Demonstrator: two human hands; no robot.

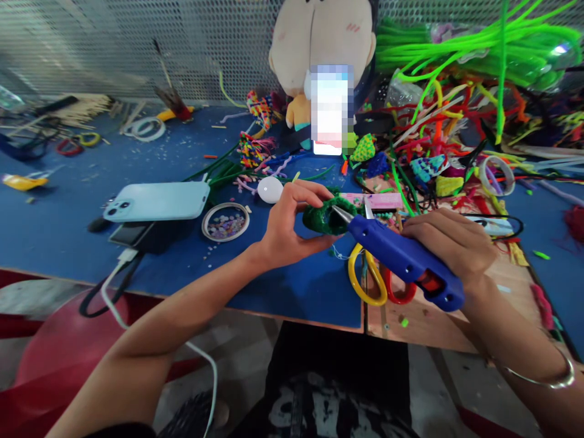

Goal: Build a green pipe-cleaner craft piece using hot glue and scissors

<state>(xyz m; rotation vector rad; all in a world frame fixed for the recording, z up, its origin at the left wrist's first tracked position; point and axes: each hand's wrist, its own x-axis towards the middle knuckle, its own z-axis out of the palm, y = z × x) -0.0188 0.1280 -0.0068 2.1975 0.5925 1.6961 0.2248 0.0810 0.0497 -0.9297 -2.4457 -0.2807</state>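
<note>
My left hand [292, 222] is closed around a dark green fuzzy piece [314, 218], which looks shaped from pipe cleaner and has a hollow facing me. In my right hand [454, 246] is a blue hot glue gun [401, 258], its metal nozzle pointing left. The nozzle tip is at the hollow of the green piece; whether it touches cannot be seen. Below the gun lie scissors with yellow [378, 286] and red handles, partly hidden by the gun. Behind my hands is a pink strip [385, 201] on the table.
A light blue phone [159, 201] rests on a black power bank at left, beside a round dish [205, 234] of small beads. A lit phone [327, 146] leans on a plush doll [292, 48]. Bright green pipe cleaners [429, 55] and colourful scraps fill the back right.
</note>
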